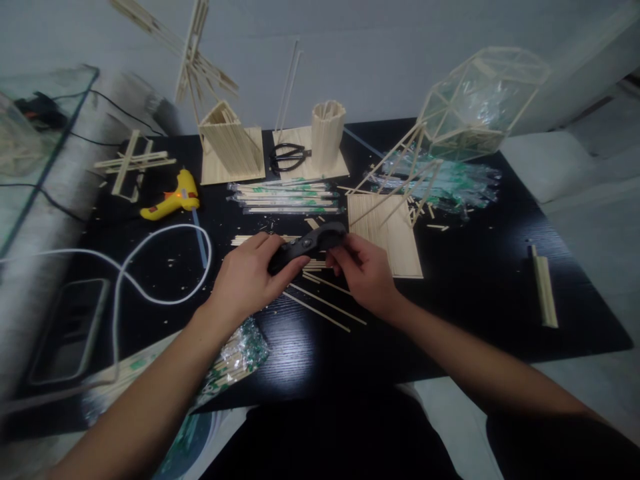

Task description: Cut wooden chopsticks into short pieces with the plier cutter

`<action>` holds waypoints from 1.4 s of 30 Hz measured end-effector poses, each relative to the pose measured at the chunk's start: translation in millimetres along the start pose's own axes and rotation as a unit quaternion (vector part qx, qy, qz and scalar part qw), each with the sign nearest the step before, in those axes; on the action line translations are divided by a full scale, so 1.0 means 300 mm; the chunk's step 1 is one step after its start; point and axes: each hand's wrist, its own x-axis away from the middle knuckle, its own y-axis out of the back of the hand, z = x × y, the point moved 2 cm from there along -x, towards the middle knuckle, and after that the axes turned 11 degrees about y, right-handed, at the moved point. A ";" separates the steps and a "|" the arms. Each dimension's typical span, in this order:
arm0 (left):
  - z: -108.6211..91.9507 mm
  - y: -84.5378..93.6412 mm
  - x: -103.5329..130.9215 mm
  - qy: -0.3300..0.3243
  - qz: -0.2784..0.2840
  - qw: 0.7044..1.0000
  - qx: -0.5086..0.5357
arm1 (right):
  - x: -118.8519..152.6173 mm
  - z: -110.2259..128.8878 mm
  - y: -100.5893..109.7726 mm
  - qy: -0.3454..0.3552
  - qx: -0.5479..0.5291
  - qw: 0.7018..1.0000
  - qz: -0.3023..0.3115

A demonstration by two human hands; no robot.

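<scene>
My left hand is wrapped round the near end of a black hand tool, held over the middle of the dark table. At the tool's far right end, my right hand is closed with fingertips pinched together; what they hold is too small to make out. Several thin wooden sticks lie fanned out below the hands. Behind the tool are wrapped bundles of sticks. A flat panel of sticks lies just beyond my right hand.
On the left are a yellow glue gun and a looped white cable. Two stick-built towers and black scissors stand or lie at the back. A stick frame rises back right.
</scene>
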 end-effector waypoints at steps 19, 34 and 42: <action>0.003 0.001 -0.008 0.029 0.005 0.998 0.051 | -0.001 -0.016 0.002 0.000 -0.015 1.000 -0.006; 0.127 -0.006 -0.058 0.213 -0.087 0.917 0.326 | -0.008 -0.035 -0.001 -0.026 -0.081 0.996 -0.018; 0.112 -0.006 -0.051 0.184 -0.077 0.935 0.294 | -0.004 -0.045 -0.006 -0.044 -0.113 0.992 -0.021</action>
